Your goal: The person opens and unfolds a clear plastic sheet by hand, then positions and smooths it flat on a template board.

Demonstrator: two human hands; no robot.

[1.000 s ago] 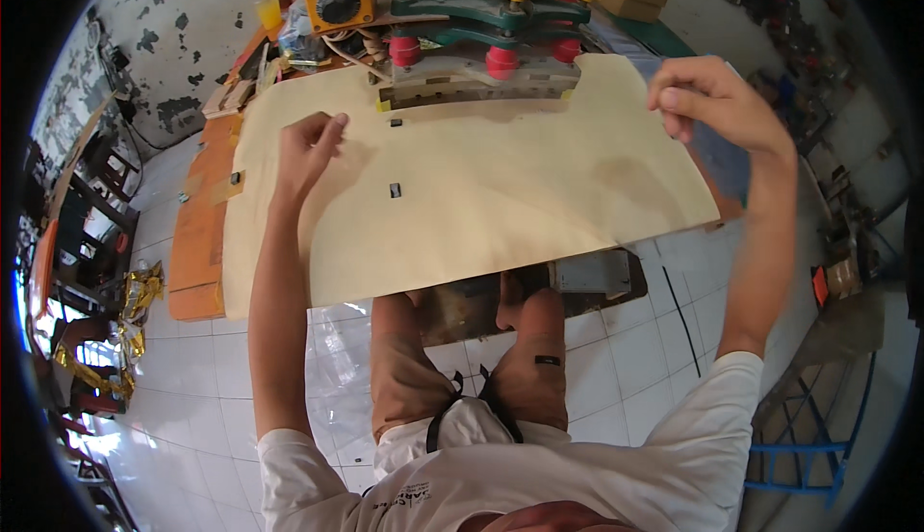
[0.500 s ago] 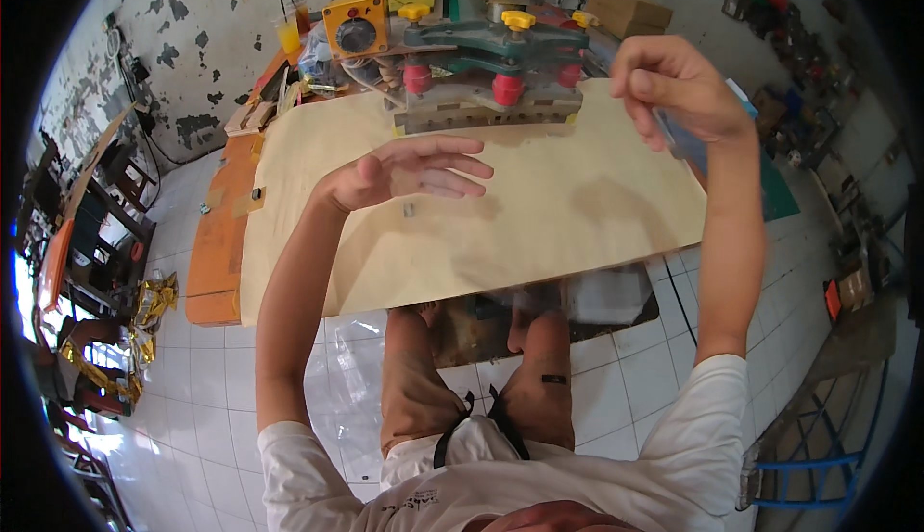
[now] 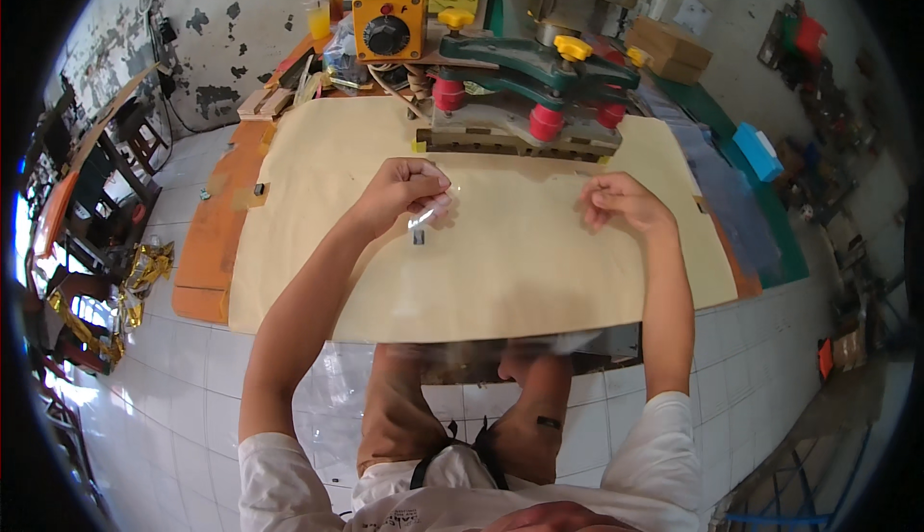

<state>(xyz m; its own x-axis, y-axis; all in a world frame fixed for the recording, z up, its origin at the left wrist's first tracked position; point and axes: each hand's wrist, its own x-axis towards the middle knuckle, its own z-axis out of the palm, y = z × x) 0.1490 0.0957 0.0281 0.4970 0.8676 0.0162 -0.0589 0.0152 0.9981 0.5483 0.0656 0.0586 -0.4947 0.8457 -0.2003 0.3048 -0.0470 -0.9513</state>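
Observation:
Over the left half of the cream-covered table (image 3: 520, 282), my left hand (image 3: 409, 190) is closed in a pinch, with bright glints at its fingertips from what looks like a clear plastic film (image 3: 421, 217). The film's outline is hard to see. My right hand (image 3: 626, 203) is held over the right half, fingers curled together and slightly blurred; what it grips, if anything, I cannot make out. Just below my left hand lies a small dark piece (image 3: 419, 238). Beyond both hands stands a press machine (image 3: 539, 70) with green arms, yellow knobs, red cylinders and a long metal bar.
A yellow control box (image 3: 389, 27) with a black dial sits left of the press. Behind it are drink cups (image 3: 319, 20). To the right lie bluish clear sheets (image 3: 736, 190) on a green mat (image 3: 791, 258), beside a blue box (image 3: 757, 151). Cardboard boxes (image 3: 671, 49) stand at the back right.
My right hand has come down and inward from above the right edge of the table. My left hand has gone from spread fingers to a pinch. The view has shifted slightly.

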